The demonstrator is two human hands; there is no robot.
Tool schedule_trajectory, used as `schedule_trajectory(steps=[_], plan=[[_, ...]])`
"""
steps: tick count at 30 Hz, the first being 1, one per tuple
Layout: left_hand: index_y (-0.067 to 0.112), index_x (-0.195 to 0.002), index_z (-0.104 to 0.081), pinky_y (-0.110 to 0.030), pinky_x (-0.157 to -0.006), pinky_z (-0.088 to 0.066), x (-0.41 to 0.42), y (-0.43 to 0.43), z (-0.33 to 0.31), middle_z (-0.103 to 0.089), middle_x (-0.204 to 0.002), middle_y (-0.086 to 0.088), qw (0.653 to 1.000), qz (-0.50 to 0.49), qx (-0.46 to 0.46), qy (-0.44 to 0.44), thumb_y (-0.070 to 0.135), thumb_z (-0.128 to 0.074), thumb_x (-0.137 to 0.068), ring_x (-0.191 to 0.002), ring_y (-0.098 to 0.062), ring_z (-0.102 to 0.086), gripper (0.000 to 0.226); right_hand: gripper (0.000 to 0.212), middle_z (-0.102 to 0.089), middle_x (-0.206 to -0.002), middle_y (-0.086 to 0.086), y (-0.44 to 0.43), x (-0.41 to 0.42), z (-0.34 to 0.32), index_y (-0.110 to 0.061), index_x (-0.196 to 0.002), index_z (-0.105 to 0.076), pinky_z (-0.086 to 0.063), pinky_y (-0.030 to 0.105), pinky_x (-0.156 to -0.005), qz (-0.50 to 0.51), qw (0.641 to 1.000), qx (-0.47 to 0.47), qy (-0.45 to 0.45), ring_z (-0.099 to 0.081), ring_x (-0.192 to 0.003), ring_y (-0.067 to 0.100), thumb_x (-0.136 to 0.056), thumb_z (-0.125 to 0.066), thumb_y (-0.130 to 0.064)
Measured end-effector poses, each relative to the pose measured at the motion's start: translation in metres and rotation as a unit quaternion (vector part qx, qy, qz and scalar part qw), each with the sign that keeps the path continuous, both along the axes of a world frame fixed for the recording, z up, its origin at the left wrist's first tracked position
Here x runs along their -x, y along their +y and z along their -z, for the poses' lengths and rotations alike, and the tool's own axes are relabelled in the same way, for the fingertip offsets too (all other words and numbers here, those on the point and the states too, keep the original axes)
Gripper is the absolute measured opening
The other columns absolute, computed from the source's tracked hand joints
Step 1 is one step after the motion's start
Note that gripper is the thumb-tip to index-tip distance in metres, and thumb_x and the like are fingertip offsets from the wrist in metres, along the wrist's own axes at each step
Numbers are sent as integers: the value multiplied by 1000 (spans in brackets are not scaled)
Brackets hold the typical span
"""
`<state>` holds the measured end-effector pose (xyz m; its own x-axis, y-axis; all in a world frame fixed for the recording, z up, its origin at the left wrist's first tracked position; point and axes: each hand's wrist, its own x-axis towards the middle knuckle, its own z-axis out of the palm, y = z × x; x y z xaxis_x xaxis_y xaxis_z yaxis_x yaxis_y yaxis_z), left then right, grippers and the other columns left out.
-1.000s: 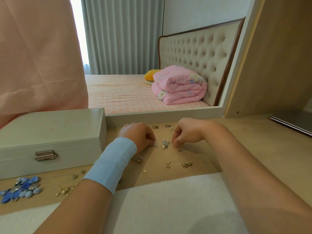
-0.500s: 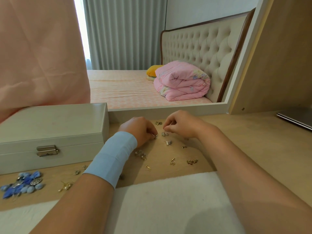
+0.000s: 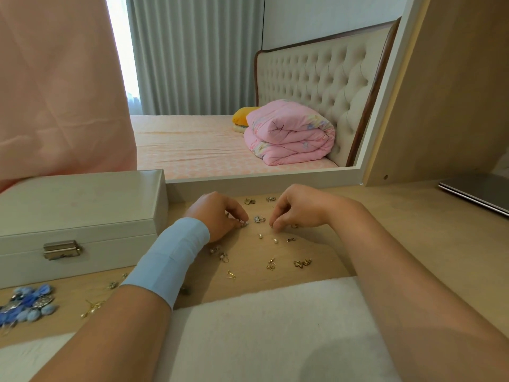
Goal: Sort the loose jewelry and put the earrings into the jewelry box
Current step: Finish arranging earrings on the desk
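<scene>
A: What's the setting?

B: A pale wooden desk (image 3: 385, 244) in front of a mirror (image 3: 275, 78) that shows a bed (image 3: 192, 144) with a folded pink quilt (image 3: 292, 133). A white cloth (image 3: 261, 326) lies along the near edge at six o'clock.

A: Where is the jewelry box (image 3: 77, 216)?

B: At nine o'clock from the hands, with its lid down and its metal latch (image 3: 62, 249) facing the person.

A: And the earrings (image 3: 271, 263)?

B: Loose on the desk. Most lie between the hands and the cloth, and two lie at twelve o'clock by the mirror frame. A silver flower piece (image 3: 259, 218) sits between the two hands.

A: What are the hands doing?

B: The left hand (image 3: 217, 216), which has a light blue wristband (image 3: 170, 257), has its fingers (image 3: 237, 216) curled and pinches a small silver earring (image 3: 243, 223) against the desk. The right hand (image 3: 297, 208) has curled fingers (image 3: 278, 220) with the tips down on the desk. I cannot tell whether they hold anything.

A: Anything else?

B: Blue beaded pieces (image 3: 27, 304) at eight o'clock and a dark flat device (image 3: 476, 191) at two o'clock.
</scene>
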<state>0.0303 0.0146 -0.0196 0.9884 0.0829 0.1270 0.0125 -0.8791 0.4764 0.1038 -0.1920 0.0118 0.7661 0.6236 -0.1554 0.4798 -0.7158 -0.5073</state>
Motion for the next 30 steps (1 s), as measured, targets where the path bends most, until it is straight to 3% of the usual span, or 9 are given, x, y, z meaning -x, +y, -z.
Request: schedule_trajectory(steps=[4,9,13,18,22,25,30], plan=[[46,-83,-72,-24,-83,-51,1,4,-2,-57,-82,28,1000,1,9,2,19,-71,-88,-81,3,-56,27,8,-78,-80,-9,-3,-1,1,-25,-84,-80,-49,21,-57,8,999,-34,13,-57,-59,6,-86,-78,-18],[46,-91,-72,-20,-72,-46,1,2,-7,-52,-82,28,1000,-3,6,1,15,-69,-90,-77,5,-56,31,13,-70,-67,-25,4,-3,10,-30,-76,-79,-48,15,-58,31,997,-42,-54,-64,-62,-6,-80,-84,-19],[47,-92,-71,-25,-83,-49,3,-4,-14,-58,-93,23,999,38,-24,-3,26,-73,-86,-83,-2,-57,22,8,-71,-73,-19,9,-2,16,-27,-81,-80,-50,20,-68,34,996,-35,-76,-66,-72,-1,-79,-85,-21],[47,-99,-72,-22,-81,-44,5,-23,-16,-62,-88,24,992,94,-77,40,39,-74,-84,-80,5,-53,17,14,-68,-78,-14,-2,-4,2,-29,-89,-80,-46,20,-68,32,995,-69,-63,-62,-68,1,-84,-81,-16],[43,-89,-75,-21,-82,-46,5,-27,-15,-64,-89,25,988,90,-106,65,35,-73,-85,-79,5,-53,10,15,-65,-63,-22,-1,2,-5,-31,-88,-81,-46,16,-62,-10,999,-31,-31,-59,-59,-6,-81,-84,-18],[38,-86,-76,-21,-82,-48,8,-22,-20,-67,-86,23,987,99,-98,77,32,-73,-85,-81,4,-58,7,15,-66,-69,-21,9,8,-2,-30,-90,-82,-44,13,-62,-20,999,-6,-41,-60,-64,-6,-78,-87,-23],[35,-80,-71,-25,-75,-54,15,0,-52,-67,-82,18,998,48,-40,-1,29,-74,-85,-77,-2,-64,8,7,-71,-76,-22,22,15,4,-30,-83,-82,-49,20,-71,-32,996,25,-79,-65,-76,-4,-78,-85,-25]])
